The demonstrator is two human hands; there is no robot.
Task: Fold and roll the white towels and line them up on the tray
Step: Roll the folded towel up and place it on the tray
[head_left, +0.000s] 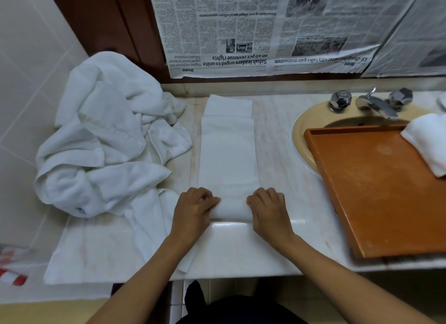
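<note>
A folded towel (pixel 226 154), laid out as a long narrow strip on a pale marble counter (pixel 277 135), is pictured with its near end wound into a short roll (pixel 230 209). The roll is held at both ends. The left grip (pixel 195 208) is closed over its left end and the right grip (pixel 268 210) over its right end, with fingers curled onto the cloth and knuckles turned upward. The middle of the roll is left showing between them. The rest of the strip is stretched flat away from the grips toward the wall, where a shorter folded layer is seen at its far end. To the right, an orange tray (pixel 376 191) is set partly on the counter and partly over the rim of a cream sink (pixel 298 140). One rolled towel (pixel 427 142) is placed in the tray's far right corner and is partly cut off by the edge of the view. A heap of loose white towels (pixel 103 142) is piled on the counter just beside the strip on its left, and one of them is spread flat toward the front edge. Chrome taps (pixel 376 104) are seen behind the sink, and sheets of newspaper (pixel 229 34) are hung upside down above the counter.
</note>
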